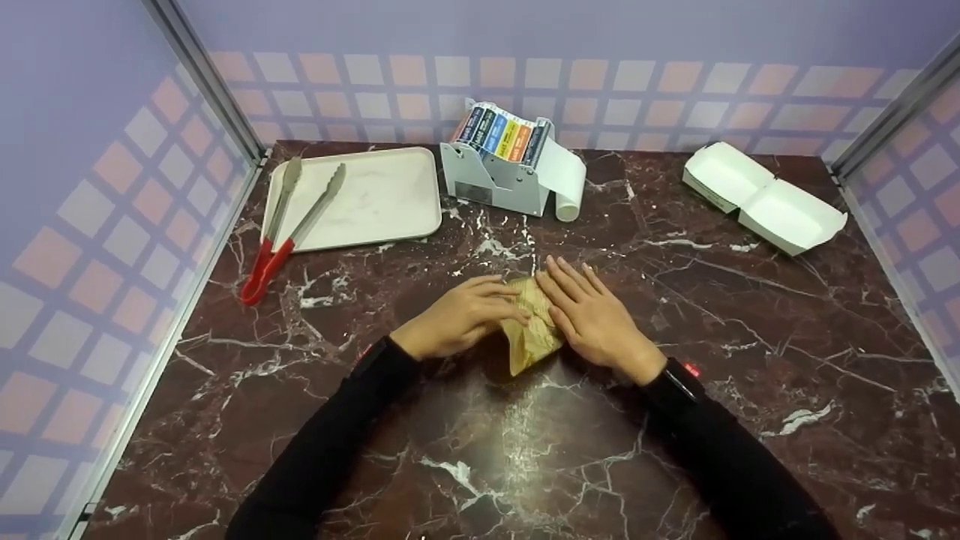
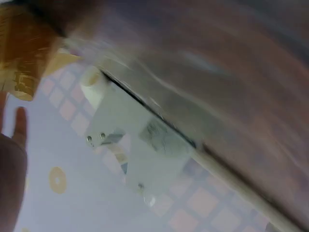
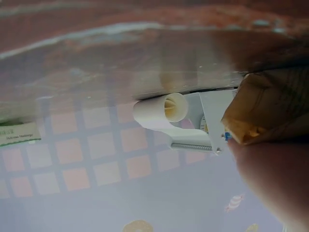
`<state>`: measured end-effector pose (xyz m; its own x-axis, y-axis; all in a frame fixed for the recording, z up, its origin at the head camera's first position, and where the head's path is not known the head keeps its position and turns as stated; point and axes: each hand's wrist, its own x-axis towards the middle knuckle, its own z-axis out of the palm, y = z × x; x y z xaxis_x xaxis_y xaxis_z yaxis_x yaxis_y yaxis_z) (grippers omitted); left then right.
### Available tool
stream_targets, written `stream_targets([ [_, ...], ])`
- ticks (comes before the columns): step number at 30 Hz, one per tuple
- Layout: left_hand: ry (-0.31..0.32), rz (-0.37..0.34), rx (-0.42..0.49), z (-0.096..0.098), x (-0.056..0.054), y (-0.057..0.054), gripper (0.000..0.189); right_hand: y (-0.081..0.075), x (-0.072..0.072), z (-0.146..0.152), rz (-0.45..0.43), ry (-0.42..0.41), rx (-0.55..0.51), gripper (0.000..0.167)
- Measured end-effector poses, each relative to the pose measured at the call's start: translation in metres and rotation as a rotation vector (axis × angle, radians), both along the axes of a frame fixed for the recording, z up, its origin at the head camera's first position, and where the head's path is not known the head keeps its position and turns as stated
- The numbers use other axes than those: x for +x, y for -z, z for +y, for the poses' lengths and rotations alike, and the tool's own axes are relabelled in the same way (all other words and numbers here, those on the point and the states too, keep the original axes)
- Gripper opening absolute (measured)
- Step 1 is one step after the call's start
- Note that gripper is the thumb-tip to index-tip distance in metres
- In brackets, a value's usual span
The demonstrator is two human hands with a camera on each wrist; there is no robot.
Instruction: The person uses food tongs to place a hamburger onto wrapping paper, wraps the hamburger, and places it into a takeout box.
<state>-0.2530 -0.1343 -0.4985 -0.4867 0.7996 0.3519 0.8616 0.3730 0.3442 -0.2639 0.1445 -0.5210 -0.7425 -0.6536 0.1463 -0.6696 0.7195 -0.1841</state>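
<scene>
A packet of brown printed wrapping paper (image 1: pixel 534 330) sits on the dark marbled table between the two hands, creased on top, with a loose pointed flap at its near left. What it wraps is hidden. My left hand (image 1: pixel 474 313) reaches in from the left, its loosely bent fingers touching the packet's upper left side. Along the packet's right side lies my right hand (image 1: pixel 596 319), fingers straight and pointing away, thumb over the paper. The right wrist view shows the folded paper end (image 3: pixel 263 104) above the hand (image 3: pixel 285 174); the left wrist view has the paper (image 2: pixel 24 53) at its edge.
Red-handled tongs (image 1: pixel 274 251) lean across a white tray (image 1: pixel 390 195) at the back left. A label dispenser (image 1: pixel 495 184) with several coloured rolls and a hanging white strip stands at the back middle. At the back right lies an unfolded white box (image 1: pixel 787 214). Tiled-pattern panels (image 1: pixel 510 71) enclose the table.
</scene>
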Motion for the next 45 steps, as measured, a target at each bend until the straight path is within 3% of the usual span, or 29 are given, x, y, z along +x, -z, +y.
stream_targets([
  [6, -0.132, -0.068, 0.158, 0.029, -0.009, -0.006, 0.026, 0.004, 0.002, 0.005, 0.120, -0.115, -0.091, 0.052],
  [8, -0.194, -0.098, 0.189, 0.043, -0.013, -0.009, 0.026, 0.004, 0.001, 0.007, 0.111, -0.137, -0.144, 0.051],
  [12, -0.332, -0.194, 0.204, 0.064, -0.021, -0.015, 0.025, 0.000, 0.001, 0.010, -0.076, -0.180, -0.271, 0.054],
  [16, -0.445, -0.260, 0.176, 0.072, -0.028, -0.020, 0.026, -0.005, 0.001, 0.013, -0.275, -0.214, -0.357, 0.066],
  [20, -0.501, -0.254, 0.127, 0.076, -0.032, -0.026, 0.026, -0.007, 0.002, 0.010, -0.305, -0.147, -0.384, 0.086],
  [22, -0.502, -0.259, 0.109, 0.075, -0.033, -0.027, 0.024, -0.007, 0.003, 0.007, -0.283, -0.107, -0.398, 0.080],
  [24, -0.472, -0.297, 0.114, 0.070, -0.034, -0.026, 0.022, -0.007, 0.004, 0.003, -0.251, -0.081, -0.421, 0.061],
  [27, -0.368, -0.407, 0.132, 0.053, -0.034, -0.023, 0.018, -0.008, 0.003, 0.000, -0.218, -0.081, -0.463, 0.041],
  [29, -0.298, -0.487, 0.133, 0.039, -0.032, -0.021, 0.027, -0.008, 0.002, 0.000, -0.231, -0.080, -0.521, 0.035],
  [33, -0.214, -0.593, 0.107, 0.018, -0.032, -0.019, 0.045, -0.011, 0.001, 0.002, -0.280, -0.080, -0.618, 0.034],
  [39, -0.201, -0.637, 0.154, 0.011, -0.041, -0.013, 0.019, -0.014, -0.001, 0.004, -0.302, -0.071, -0.600, 0.033],
  [45, -0.168, -0.701, 0.154, -0.003, -0.044, -0.010, 0.027, -0.014, -0.005, 0.008, -0.320, -0.051, -0.597, 0.035],
])
